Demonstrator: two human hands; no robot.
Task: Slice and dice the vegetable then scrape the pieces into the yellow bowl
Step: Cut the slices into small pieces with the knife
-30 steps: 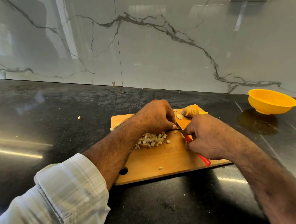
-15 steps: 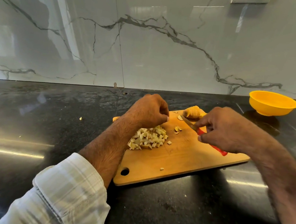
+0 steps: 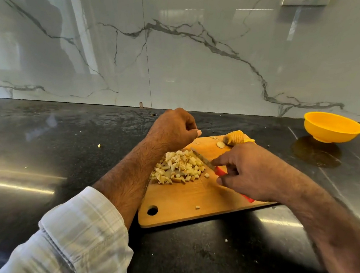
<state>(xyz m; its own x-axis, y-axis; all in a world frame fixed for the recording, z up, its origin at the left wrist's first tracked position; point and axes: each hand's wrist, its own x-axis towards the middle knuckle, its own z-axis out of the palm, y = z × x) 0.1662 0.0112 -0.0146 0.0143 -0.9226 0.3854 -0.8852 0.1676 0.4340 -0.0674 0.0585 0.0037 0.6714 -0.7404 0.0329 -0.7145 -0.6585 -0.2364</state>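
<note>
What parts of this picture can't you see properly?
1. Knife, head view: the right hand covers most of its red handle.
2. Diced pieces: the left forearm hides the pile's left edge.
3. Yellow bowl: its inside bottom is hidden by its near wall.
4. Left hand: its curled fingertips face away.

knife (image 3: 203,160) swung onto diced pile (image 3: 179,167) (left hand (image 3: 173,128) lifted clear)

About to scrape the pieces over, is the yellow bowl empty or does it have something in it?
Cannot tell fully. The yellow bowl stands upright, apart from the cutting board; its visible inner wall looks bare, but its bottom is hidden.
</note>
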